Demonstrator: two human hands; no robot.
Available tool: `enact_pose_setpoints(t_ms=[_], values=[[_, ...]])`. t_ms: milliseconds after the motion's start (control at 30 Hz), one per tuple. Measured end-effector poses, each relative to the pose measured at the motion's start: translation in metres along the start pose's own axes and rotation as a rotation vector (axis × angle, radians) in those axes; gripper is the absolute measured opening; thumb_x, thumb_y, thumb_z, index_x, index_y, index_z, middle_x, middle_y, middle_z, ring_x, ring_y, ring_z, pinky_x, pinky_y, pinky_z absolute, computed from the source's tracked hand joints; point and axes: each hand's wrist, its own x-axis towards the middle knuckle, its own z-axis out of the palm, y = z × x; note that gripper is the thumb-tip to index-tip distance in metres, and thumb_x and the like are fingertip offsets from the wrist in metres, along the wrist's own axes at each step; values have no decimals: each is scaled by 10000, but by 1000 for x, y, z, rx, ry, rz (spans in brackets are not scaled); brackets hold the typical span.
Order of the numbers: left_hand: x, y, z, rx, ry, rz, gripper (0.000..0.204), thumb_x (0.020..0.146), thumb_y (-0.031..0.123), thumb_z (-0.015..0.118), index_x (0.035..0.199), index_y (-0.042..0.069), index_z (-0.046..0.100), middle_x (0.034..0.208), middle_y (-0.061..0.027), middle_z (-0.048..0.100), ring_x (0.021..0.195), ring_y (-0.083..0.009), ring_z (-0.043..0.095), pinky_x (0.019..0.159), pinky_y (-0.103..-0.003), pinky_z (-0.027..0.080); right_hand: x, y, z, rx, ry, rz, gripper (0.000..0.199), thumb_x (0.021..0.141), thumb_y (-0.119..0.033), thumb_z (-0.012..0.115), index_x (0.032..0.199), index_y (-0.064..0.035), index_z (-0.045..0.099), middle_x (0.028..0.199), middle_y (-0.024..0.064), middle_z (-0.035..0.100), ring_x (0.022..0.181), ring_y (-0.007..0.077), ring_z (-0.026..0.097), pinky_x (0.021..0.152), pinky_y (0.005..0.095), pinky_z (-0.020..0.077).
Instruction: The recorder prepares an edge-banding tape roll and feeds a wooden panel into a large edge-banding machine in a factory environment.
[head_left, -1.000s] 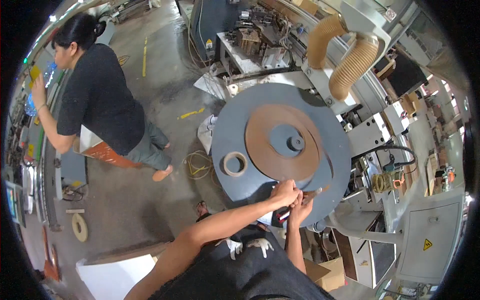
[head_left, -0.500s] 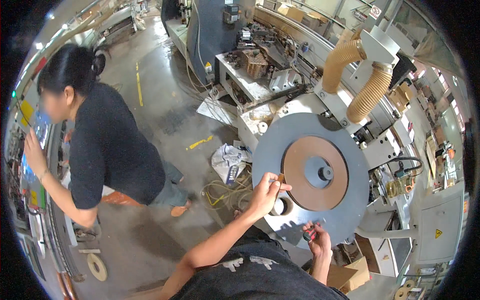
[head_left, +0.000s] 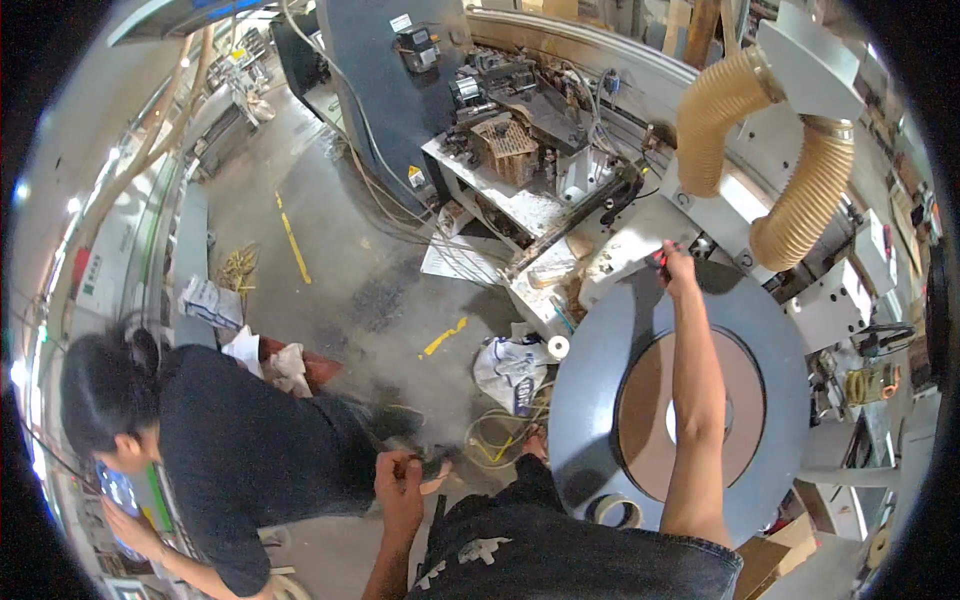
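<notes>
So the brown, flat, wound coil (head_left: 643,400) is sitting flat on the big grey round disc (head_left: 585,400), pretty much centred, with the person's forearm cutting across part of it. No loose strip sticks out where the coil shows, so I'd call the winding looking tidy, though whether its end is fastened is hidden or too small to tell.

The right hand (head_left: 678,268) is stretched out at the disc's far rim, grip narrow and curled round a small red-and-black tool (head_left: 661,258); can't make out what kind. The left hand (head_left: 398,490) hangs well off the disc's left side, fingers bent in to the thumb. Can't tell if anything thin is pinched in there.

A hollow tan tape roll (head_left: 608,499) rests on the disc's near-left edge, and nobody's touching it.

My read: the hands-on-coil part seems finished, or at least paused, since neither hand is working on it. What's left: the coil is yet to come off the disc, and the tool is yet to be put down.
</notes>
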Motion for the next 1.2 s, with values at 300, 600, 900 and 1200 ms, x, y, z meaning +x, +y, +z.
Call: enact_pose_setpoints(t_ms=[300, 600, 900, 1200], values=[[131, -40, 15, -472, -167, -184, 121, 993, 143, 528, 1043, 36, 500, 800, -66, 581, 677, -145, 597, 600, -285, 485, -51, 44, 11, 18, 291, -410, 441, 939, -157, 625, 1317, -2, 460, 963, 113, 626, 748, 170, 629, 532, 289, 541], [400, -179, 11, -702, 414, -503, 463, 951, 160, 543, 1337, 14, 332, 1166, -244, 605, 938, -374, 670, 654, -424, 573, -417, 98, -71, -656, 661, 9, 547, 838, -250, 731, 1297, -37, 524, 1168, 203, 623, 1031, 350, 617, 885, 438, 500], [256, 90, 193, -349, -911, 457, 430, 874, 80, 654, 1272, -36, 538, 1329, -180, 557, 1255, -321, 517, 1080, -397, 372, -459, 155, -22, -978, 895, -82, 823, 697, -240, 808, 1383, -58, 391, 1323, 217, 457, 1182, 414, 463, 991, 466, 427], [72, 74, 318, 122, -1047, 876, 1044, 846, 415, 697, 1489, -114, 67, 1556, -331, 112, 1472, -432, 74, 1201, -497, 71, -322, 79, -113, -894, 853, -579, 807, 659, -251, 847, 1329, -54, 444, 1398, 138, 468, 1264, 356, 452, 1041, 435, 413]])
